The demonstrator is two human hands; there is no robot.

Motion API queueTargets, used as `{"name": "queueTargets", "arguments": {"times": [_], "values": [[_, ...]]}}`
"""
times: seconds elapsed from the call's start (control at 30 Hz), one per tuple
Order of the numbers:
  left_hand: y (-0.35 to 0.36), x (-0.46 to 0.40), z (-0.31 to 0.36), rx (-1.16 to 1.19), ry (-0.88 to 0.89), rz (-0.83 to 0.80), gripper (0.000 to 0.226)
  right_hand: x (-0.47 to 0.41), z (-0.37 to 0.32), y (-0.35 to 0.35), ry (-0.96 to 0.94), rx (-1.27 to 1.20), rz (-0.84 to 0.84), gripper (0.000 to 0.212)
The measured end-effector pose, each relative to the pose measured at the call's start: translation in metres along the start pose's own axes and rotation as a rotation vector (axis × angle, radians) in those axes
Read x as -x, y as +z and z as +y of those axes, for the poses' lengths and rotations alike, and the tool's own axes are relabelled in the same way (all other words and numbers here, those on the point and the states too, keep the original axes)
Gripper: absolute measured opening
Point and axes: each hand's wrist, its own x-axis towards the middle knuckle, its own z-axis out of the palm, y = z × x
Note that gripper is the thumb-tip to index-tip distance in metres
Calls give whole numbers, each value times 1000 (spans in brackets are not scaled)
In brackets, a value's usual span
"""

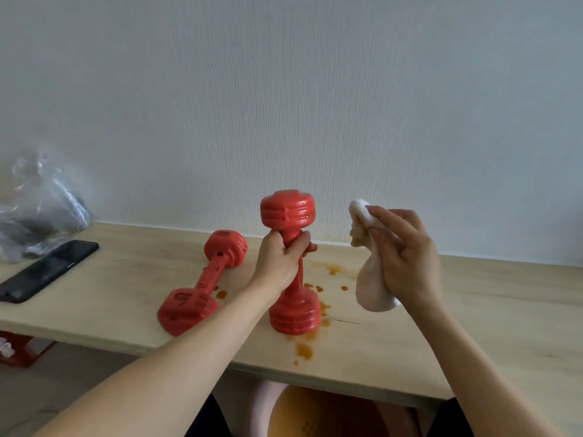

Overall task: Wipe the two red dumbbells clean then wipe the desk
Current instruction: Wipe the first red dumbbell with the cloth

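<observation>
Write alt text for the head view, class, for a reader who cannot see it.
A left hand holds a red dumbbell upright on a stained wooden desk while the right hand grips a white cloth beside it. A second dumbbell lies left.

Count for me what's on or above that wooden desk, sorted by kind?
Red plastic dumbbells: 2, one upright in the left hand, one lying
White wiping cloth in the right hand: 1
Black phone: 1
Clear plastic bag: 1
Total: 5

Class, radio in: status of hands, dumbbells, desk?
Left hand grips upright dumbbell. Right hand holds cloth. Second dumbbell lying. Orange stains on desk.
</observation>
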Motion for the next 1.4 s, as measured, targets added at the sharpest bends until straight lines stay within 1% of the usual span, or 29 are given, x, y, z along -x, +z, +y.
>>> {"name": "queueTargets", "arguments": {"times": [0.1, 0.23, 0.33, 0.43, 0.5, 0.6, 0.7, 0.77, 0.83, 1.0, 1.07, 1.1, 1.2, 1.27, 1.4], "values": [[3, -4, -1, -55, 23, -16, 13, -10, -2, 18, -101, 60, 8, 38], [6, -13, -3, -106, 33, 30, 11, -20, 2, 45, -225, 142, 14, 42], [10, -16, -7, -88, 22, 71, 11, -23, 7, 54, -327, 234, 1, 36], [15, -20, -12, -114, 21, 68, 8, -28, 14, 58, -360, 296, -11, 28], [19, -22, -15, -178, 34, 59, 6, -30, 17, 57, -372, 331, 0, 28], [24, -23, -16, -308, 86, 71, 9, -34, 9, 56, -441, 425, 22, 26], [28, -21, -15, -343, 106, 87, 11, -38, 2, 57, -484, 518, 34, 27], [30, -20, -14, -347, 123, 75, 10, -38, 3, 56, -467, 485, 43, 29], [32, -20, -13, -345, 123, 58, 5, -37, 10, 54, -420, 379, 49, 31], [33, -19, -10, -312, 100, 30, 6, -40, 33, 47, -245, 161, 64, 33], [32, -18, -9, -289, 82, 31, 7, -41, 37, 44, -183, 155, 64, 32], [31, -18, -8, -293, 80, 33, 7, -39, 34, 44, -193, 169, 56, 32], [30, -19, -8, -337, 86, 54, 3, -36, 15, 50, -312, 261, 10, 32], [29, -17, -8, -333, 83, 70, 3, -36, 11, 52, -344, 316, 10, 31], [31, -17, -8, -323, 73, 48, 5, -39, 26, 47, -243, 220, 30, 29]]}}
